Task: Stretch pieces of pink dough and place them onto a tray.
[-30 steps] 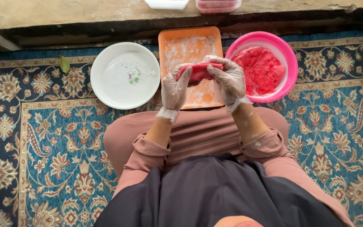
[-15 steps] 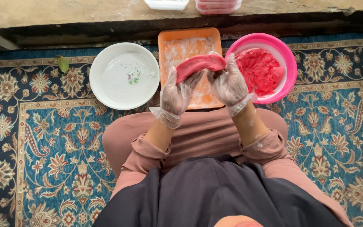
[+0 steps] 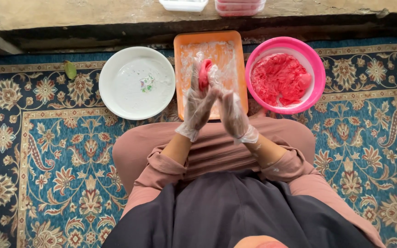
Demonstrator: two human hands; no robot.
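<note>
A person is sitting on a patterned blue carpet (image 3: 37,151), looking down at both hands raised over the lap, each in a thin clear plastic glove. The left hand (image 3: 197,104) and the right hand (image 3: 231,110) are standing palm to palm with fingers pointing away from the body, and a lump of red dough (image 3: 204,73) is showing between the upper fingers, pressed from both sides; the hands are closed flat against it rather than curled around it. They are hovering just above the near half of an orange rectangular tray (image 3: 210,46), whose floor is carrying a dusting of white powder and no shaped pieces that can be seen. To the right of the tray, touching or nearly touching it, a pink bowl (image 3: 315,69) is holding a large mass of the same red dough. To the left, a white round plate (image 3: 136,82) is lying near the tray, smeared with white and bearing a small coloured mark at its middle. A green leaf (image 3: 70,70) is resting on the carpet beyond the plate, toward the far left. Along the far edge, a stone ledge (image 3: 93,14) is carrying a white container (image 3: 183,4) and a pink-tinted one (image 3: 240,6). Judging by the full bowl and the bare tray, the shaping is looking barely begun, with most dough left.
</note>
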